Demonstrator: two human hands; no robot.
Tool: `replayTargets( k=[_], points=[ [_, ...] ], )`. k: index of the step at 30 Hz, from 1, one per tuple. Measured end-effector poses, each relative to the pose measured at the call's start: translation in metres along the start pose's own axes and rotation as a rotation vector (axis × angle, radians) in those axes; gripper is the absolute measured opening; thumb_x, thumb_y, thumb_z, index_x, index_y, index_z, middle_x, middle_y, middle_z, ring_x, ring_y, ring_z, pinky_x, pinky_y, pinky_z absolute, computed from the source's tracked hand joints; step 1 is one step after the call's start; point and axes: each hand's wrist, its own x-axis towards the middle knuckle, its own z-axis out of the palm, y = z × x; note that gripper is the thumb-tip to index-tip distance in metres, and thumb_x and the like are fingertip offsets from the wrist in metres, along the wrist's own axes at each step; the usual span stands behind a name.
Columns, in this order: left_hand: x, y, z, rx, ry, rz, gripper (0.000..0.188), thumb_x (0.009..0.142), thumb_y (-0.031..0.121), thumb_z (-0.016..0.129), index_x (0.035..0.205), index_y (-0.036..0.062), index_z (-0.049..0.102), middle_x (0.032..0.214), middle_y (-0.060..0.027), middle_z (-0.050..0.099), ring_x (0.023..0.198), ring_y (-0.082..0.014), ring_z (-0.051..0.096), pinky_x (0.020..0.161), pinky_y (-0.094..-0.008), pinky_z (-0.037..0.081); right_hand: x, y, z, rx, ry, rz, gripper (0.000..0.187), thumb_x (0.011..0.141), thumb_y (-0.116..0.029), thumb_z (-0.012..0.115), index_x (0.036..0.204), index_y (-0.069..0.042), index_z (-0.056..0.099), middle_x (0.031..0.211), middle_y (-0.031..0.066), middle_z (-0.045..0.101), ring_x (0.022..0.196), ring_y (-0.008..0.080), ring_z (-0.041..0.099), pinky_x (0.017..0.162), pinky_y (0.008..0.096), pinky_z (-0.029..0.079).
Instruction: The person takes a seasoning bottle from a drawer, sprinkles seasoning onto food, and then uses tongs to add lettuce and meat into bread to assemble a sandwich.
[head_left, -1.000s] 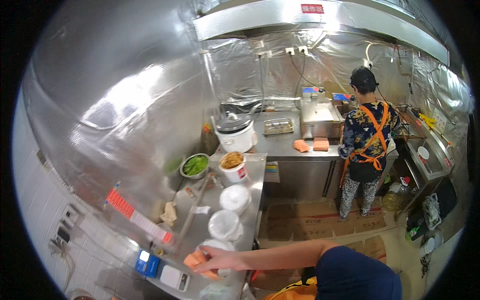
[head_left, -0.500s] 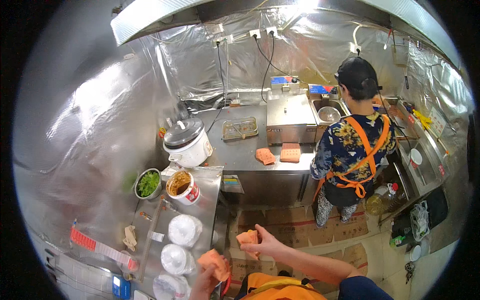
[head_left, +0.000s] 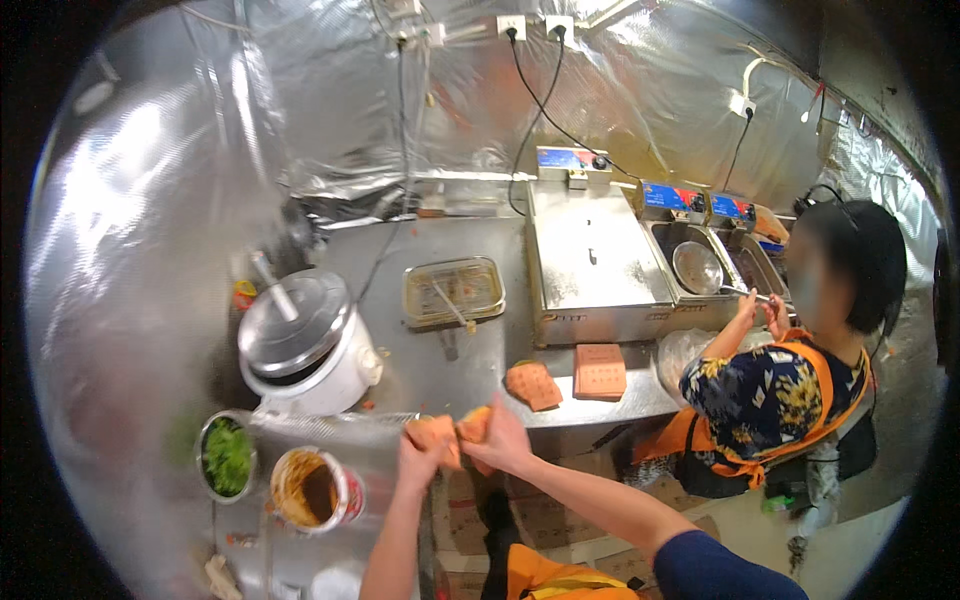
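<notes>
Both my arms reach forward over the gap beside the steel counter. My left hand (head_left: pixel 416 466) is closed round an orange paper packet (head_left: pixel 437 434). Close to it on the right, my right hand (head_left: pixel 507 442) grips another orange paper packet (head_left: pixel 474 425), with something yellowish showing at its top. The two packets nearly touch; what is inside them is mostly hidden. Ahead on the counter edge lie a third orange paper packet (head_left: pixel 534 385) and a stack of orange printed paper sleeves (head_left: pixel 600 371).
A white rice cooker (head_left: pixel 345 360), a bowl of green leaves (head_left: pixel 228 458) and a sauce tub (head_left: pixel 345 492) stand on the left. A wire-racked tray (head_left: pixel 455 318) sits behind. Right of it are a lidded steel fryer (head_left: pixel 600 255) and a co-worker (head_left: pixel 790 400) holding a strainer (head_left: pixel 697 268).
My hands with their packets have moved forward to the counter edge and closer together. My view has shifted nearer the counter. The co-worker has turned and now shows a strainer in hand.
</notes>
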Motion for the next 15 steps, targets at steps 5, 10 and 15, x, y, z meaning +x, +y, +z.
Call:
replayTargets(
  k=[5,10,15],
  points=[
    [0.149,0.002,0.036,0.351,0.146,-0.055,0.101,0.067,0.052,0.093,0.135,-0.0067,0.047,0.132,-0.0296,0.057,0.124,-0.0440,0.056,0.105,-0.0493,0.046,0.138,0.027,0.052,-0.392,0.117,-0.003,0.122,0.076,-0.055,0.084,0.162,0.001,0.019,0.139,0.0243,0.052,0.128,0.0398,0.052,0.106,0.0566,0.043],
    [0.187,-0.020,0.045,0.635,0.131,-0.014,0.106,0.074,0.053,0.088,0.146,-0.0082,0.040,0.138,-0.0305,0.051,0.131,-0.0483,0.046,0.112,-0.0547,0.037,0.147,0.056,0.042,-0.389,0.321,-0.150,0.110,0.081,-0.048,0.082,0.157,0.007,0.025,0.148,0.0298,0.045,0.137,0.0450,0.046,0.113,0.0564,0.037],
    [0.148,0.022,0.066,0.516,0.222,0.214,0.083,0.089,0.036,0.076,0.149,-0.0070,0.037,0.152,-0.0327,0.037,0.139,-0.0512,0.036,0.116,-0.0592,0.030,0.113,0.094,-0.012,-0.541,0.432,0.216,0.120,0.074,-0.052,0.087,0.152,0.015,0.026,0.138,0.0341,0.048,0.130,0.0491,0.048,0.107,0.0568,0.041]
  ],
)
